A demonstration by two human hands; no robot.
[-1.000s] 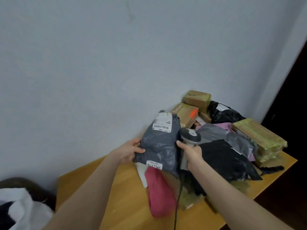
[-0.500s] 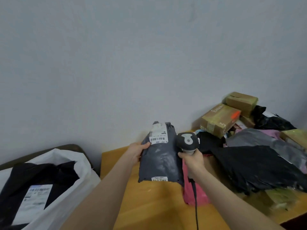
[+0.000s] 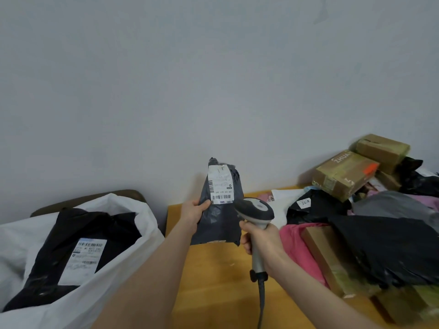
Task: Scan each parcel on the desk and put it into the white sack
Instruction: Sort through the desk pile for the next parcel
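— Where do I stand with this lot?

— Somewhere in the early part, I'd judge. Your left hand is clamped on the grey parcel, thumb across its front. It holds the parcel upright above the left end of the tabletop, with the barcode label facing you. Your right hand is wrapped round the handle of the scanner. The scanner's head sits at the parcel's right edge, just below the label.

— So is this one scanned?

— I can't tell; no beam or light shows on the label. My guess is you're in the scan step for this parcel. Once it reads, it goes left into the white sack.

— What's in there already?

— At least one black parcel with a white label lies in the sack's open mouth. Anything beneath it is hidden.

— And what's left?

— Most of it, by the look. A heap covers the right of the tabletop: cardboard boxes by the wall, black bags and a grey bag behind them. There's also a pink bag just beside your right hand. Each needs its scan and its trip to the sack.
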